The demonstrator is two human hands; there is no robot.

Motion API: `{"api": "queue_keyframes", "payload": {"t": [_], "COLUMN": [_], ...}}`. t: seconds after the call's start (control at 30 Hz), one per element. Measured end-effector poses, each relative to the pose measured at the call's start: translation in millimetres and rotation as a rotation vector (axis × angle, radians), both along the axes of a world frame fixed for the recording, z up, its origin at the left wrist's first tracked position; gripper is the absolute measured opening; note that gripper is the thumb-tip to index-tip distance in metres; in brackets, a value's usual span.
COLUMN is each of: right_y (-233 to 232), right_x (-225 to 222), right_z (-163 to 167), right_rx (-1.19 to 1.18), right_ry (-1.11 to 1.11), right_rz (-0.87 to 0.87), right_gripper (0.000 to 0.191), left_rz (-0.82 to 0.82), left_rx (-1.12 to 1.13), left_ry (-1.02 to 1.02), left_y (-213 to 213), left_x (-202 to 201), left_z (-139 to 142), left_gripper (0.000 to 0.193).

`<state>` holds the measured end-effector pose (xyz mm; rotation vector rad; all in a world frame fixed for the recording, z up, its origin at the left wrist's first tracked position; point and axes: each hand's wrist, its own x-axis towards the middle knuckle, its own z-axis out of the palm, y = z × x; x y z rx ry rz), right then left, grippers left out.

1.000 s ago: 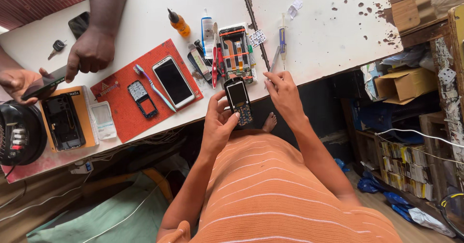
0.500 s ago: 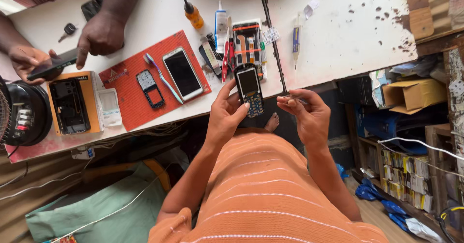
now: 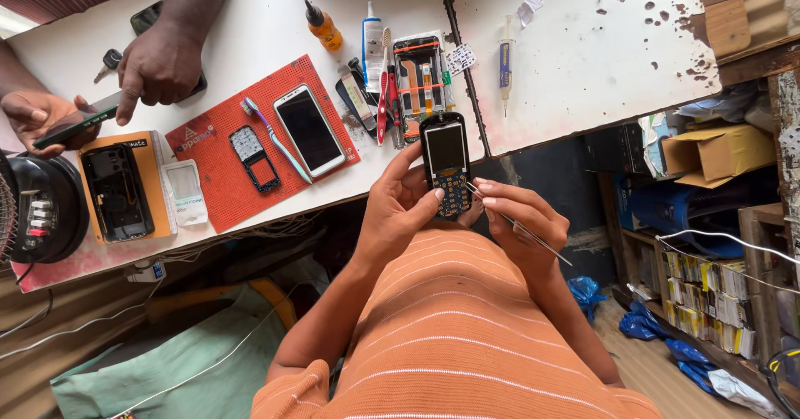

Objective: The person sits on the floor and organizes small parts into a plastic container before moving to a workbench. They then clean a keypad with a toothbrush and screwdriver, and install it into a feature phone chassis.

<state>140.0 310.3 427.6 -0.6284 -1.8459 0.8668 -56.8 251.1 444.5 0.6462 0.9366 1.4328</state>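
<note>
left hand clamped around keypad phone, held upright at table edge. right hand pinches tweezers, tip touching phone's lower right side.

white worktable; stained | wooden shelves right | daylight

I hold a black keypad phone upright in my left hand, its dark screen above the keys, just over the counter edge. My right hand pinches thin metal tweezers, tip touching the phone's lower right edge.
</note>
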Motion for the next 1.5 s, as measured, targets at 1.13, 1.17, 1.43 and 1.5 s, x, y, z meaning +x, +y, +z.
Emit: {"api": "queue_keyframes", "payload": {"t": [1.13, 1.17, 1.43, 1.5], "right_y": [-0.6, -0.9, -2.6, -2.7], "right_x": [-7.7, -7.4, -6.7, -7.1], "right_z": [5.5, 5.3, 4.7, 4.3], "right_rx": [0.051, 0.051, 0.050, 0.049], "right_ry": [-0.038, -0.038, -0.046, -0.037], "right_rz": [-0.054, -0.054, -0.053, -0.048], "right_gripper": [0.020, 0.020, 0.019, 0.018], "left_rz": [0.016, 0.016, 0.016, 0.019], "left_rx": [0.024, 0.024, 0.018, 0.015], "left_ry": [0.086, 0.075, 0.139, 0.157], "left_y": [0.2, 0.2, 0.2, 0.0], "left_x": [-0.7, -0.6, -1.3, -1.3], "left_z": [2.5, 2.4, 3.3, 3.5], "left_gripper": [0.064, 0.064, 0.063, 0.063]}}
